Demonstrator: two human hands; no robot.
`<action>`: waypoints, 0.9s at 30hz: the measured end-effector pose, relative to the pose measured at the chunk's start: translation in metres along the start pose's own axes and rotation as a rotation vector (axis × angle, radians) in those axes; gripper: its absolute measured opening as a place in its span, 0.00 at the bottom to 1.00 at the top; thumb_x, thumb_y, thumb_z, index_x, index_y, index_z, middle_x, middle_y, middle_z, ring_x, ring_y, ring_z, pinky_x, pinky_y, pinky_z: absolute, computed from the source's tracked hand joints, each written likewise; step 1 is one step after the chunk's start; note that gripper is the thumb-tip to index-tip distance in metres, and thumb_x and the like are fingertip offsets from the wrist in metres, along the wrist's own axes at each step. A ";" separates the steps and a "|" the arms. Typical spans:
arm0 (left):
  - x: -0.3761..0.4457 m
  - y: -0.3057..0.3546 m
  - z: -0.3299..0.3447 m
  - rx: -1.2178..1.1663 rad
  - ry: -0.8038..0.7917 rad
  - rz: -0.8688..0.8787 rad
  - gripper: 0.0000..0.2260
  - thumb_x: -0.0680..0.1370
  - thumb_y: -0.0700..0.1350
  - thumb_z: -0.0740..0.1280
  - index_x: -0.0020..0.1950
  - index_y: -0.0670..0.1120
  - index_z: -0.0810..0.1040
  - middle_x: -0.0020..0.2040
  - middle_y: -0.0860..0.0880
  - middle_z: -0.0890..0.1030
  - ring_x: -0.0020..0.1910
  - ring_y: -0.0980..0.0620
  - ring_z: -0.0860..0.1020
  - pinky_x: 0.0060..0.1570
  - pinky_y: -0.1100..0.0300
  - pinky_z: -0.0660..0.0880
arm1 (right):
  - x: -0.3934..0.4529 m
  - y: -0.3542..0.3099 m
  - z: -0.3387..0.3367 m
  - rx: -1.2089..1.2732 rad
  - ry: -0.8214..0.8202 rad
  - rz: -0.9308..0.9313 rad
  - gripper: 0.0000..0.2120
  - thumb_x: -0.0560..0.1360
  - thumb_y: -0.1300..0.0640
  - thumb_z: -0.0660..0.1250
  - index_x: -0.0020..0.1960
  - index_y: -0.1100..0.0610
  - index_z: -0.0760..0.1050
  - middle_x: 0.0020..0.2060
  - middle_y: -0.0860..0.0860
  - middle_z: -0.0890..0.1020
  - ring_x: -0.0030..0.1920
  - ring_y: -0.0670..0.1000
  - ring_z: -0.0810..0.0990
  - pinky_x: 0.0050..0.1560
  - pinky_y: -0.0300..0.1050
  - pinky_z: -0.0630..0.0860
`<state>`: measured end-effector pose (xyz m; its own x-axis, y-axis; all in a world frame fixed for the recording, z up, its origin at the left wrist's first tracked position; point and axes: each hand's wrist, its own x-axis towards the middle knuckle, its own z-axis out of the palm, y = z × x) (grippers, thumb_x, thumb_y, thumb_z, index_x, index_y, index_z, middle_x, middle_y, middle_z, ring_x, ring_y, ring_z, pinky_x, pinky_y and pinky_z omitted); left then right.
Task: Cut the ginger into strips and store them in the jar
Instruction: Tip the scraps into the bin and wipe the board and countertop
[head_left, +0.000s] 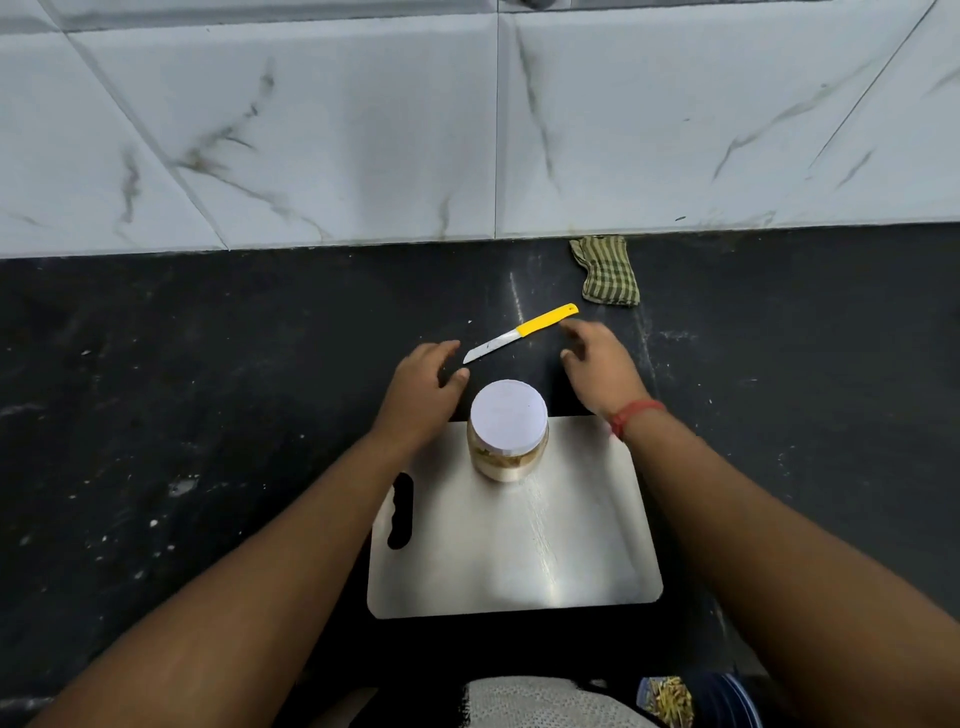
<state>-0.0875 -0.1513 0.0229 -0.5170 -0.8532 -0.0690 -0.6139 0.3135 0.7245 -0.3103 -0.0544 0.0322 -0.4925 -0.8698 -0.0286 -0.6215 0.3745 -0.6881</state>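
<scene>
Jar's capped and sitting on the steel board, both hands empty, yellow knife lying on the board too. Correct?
Not quite. The head view shows the yellow knife lying on the black counter beyond the steel board, not on it. The rest holds: capped jar on the board, left hand and right hand empty.

A green checked cloth (605, 270) lies folded on the dark bench (208, 389), close to the white tiled wall (311, 130). The wall tiles have thin grey lines.
</scene>
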 end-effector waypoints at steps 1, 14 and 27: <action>0.011 0.000 -0.001 0.102 -0.025 0.022 0.20 0.81 0.45 0.67 0.73 0.45 0.74 0.66 0.46 0.77 0.65 0.44 0.74 0.67 0.47 0.71 | 0.016 0.001 0.002 -0.090 -0.015 -0.021 0.21 0.76 0.63 0.62 0.69 0.56 0.70 0.62 0.56 0.73 0.63 0.57 0.72 0.67 0.46 0.67; 0.045 0.001 -0.004 0.638 -0.212 0.068 0.18 0.81 0.49 0.66 0.70 0.47 0.74 0.68 0.48 0.70 0.66 0.43 0.69 0.65 0.45 0.70 | 0.060 0.011 0.006 -0.663 -0.153 -0.189 0.16 0.74 0.66 0.60 0.59 0.51 0.72 0.56 0.53 0.71 0.57 0.60 0.69 0.45 0.52 0.72; 0.032 -0.003 -0.015 0.191 -0.056 -0.125 0.20 0.83 0.47 0.64 0.75 0.46 0.71 0.68 0.45 0.72 0.67 0.42 0.71 0.68 0.47 0.70 | 0.032 0.011 -0.017 0.144 -0.237 -0.030 0.07 0.76 0.66 0.66 0.47 0.55 0.78 0.36 0.48 0.74 0.36 0.46 0.72 0.43 0.39 0.71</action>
<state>-0.0928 -0.1855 0.0287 -0.4588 -0.8676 -0.1918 -0.7744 0.2846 0.5651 -0.3433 -0.0730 0.0366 -0.3079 -0.9372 -0.1639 -0.5321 0.3125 -0.7869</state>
